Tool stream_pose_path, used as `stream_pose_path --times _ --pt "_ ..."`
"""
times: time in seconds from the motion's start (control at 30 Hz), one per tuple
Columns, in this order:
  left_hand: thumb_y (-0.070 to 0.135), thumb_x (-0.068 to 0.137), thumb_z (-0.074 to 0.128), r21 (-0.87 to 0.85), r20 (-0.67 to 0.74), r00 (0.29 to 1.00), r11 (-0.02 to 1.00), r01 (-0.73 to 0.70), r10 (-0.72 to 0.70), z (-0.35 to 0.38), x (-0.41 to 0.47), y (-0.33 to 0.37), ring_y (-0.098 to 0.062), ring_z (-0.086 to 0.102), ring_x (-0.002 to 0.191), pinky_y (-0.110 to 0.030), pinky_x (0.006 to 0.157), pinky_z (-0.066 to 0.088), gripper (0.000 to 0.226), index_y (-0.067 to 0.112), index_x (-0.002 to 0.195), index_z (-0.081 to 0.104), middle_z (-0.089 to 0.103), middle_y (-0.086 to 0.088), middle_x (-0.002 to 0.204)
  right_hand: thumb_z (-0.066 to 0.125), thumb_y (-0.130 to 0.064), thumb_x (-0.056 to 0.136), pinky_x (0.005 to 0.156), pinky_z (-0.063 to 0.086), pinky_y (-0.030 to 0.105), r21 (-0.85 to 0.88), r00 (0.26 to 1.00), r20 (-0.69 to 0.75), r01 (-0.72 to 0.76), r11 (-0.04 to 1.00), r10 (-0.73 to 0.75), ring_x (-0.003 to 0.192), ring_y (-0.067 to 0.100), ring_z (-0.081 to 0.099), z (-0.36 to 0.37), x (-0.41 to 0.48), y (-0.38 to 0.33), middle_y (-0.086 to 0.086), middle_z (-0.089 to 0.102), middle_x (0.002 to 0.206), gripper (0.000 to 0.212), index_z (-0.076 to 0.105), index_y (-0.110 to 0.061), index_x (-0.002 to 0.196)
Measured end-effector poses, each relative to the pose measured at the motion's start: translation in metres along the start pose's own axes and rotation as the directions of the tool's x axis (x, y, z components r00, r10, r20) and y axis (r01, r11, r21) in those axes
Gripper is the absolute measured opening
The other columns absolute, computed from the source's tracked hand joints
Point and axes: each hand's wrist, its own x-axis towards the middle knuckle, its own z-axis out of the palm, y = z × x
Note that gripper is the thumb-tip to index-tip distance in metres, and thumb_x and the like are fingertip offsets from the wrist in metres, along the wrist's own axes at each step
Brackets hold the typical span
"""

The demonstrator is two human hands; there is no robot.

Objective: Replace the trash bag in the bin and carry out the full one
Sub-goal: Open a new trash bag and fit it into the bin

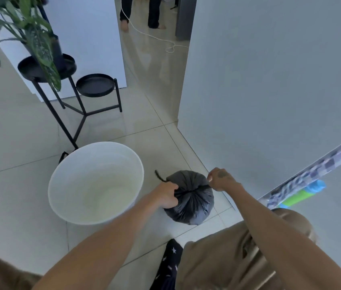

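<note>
A full black trash bag [190, 204] sits on the tiled floor, its top gathered into a knot. My left hand [166, 194] grips one twisted end of the bag's mouth on its left side, a black tail sticking out beyond my fist. My right hand [219, 178] pinches the other end at the bag's upper right, pulling outward. Left of the bag stands the white round bin [61, 195], open, with no liner visible inside.
A black metal plant stand [77, 114] with a leafy plant [29, 34] stands behind the bin. A grey wall corner [186, 101] rises right of the bag. A person's legs [140, 15] and a white cord [165, 42] are in the hallway. A checkered edge [322, 164] is at right.
</note>
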Motion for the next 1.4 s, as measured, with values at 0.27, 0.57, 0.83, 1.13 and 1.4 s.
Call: stream_pose_path --times 0.27,0.57,0.83,1.13,1.4 --pt "0.011 0.084 0.056 0.035 -0.166 0.979 0.993 -0.11 0.114 -0.022 -0.017 -0.002 -0.034 0.058 0.088 -0.034 0.066 0.039 0.022 0.014 0.069 0.041 0.049 -0.001 0.075 0.052 -0.023 0.098 0.109 0.039 0.036 0.033 0.993 0.002 0.12 0.992 -0.12 0.134 0.031 0.045 -0.018 -0.021 -0.029 0.011 0.04 0.15 0.041 0.053 -0.017 0.139" --pt "0.014 0.095 0.055 -0.18 -0.645 0.76 0.982 -0.056 -0.075 -0.114 -0.107 -0.087 -0.027 0.065 0.103 -0.037 0.092 0.052 0.021 0.014 0.107 0.073 0.074 -0.006 0.109 0.057 -0.022 0.098 0.109 0.044 0.036 0.058 0.876 -0.108 0.477 0.877 -0.469 0.123 0.024 0.058 -0.037 -0.027 -0.187 0.004 0.057 0.142 0.038 0.058 -0.016 0.136" --pt "0.011 0.092 0.062 -0.538 -0.749 0.434 0.842 0.043 -0.501 -0.115 -0.15 -0.218 -0.022 0.07 0.083 -0.027 0.078 0.053 0.017 0.013 0.093 0.079 0.078 -0.005 0.087 0.054 -0.02 0.1 0.115 0.034 0.036 -0.016 0.828 -0.114 0.551 0.835 -0.549 0.141 0.027 0.038 0.006 -0.014 -0.269 0.005 0.033 0.159 0.052 0.039 -0.018 0.15" --pt "0.013 0.089 0.06 -0.841 -0.409 0.452 0.52 0.151 -0.793 -0.056 -0.096 -0.335 -0.022 0.066 0.08 -0.026 0.072 0.052 0.017 0.01 0.099 0.074 0.072 -0.006 0.089 0.052 -0.011 0.098 0.104 0.043 0.041 -0.014 0.751 -0.306 0.61 0.792 -0.584 0.131 0.03 0.049 0.039 0.031 -0.302 0.004 0.051 0.146 0.047 0.048 -0.018 0.144" --pt "0.033 0.058 0.049 -0.85 -0.179 0.567 0.417 0.323 -0.804 -0.018 -0.05 -0.372 -0.022 0.054 0.072 -0.028 0.062 0.045 0.02 0.019 0.073 0.047 0.055 -0.002 0.079 0.053 -0.006 0.097 0.097 0.053 0.044 0.057 0.727 -0.434 0.612 0.789 -0.533 0.113 0.034 0.063 0.045 0.046 -0.306 0.007 0.065 0.13 0.043 0.059 -0.02 0.137"
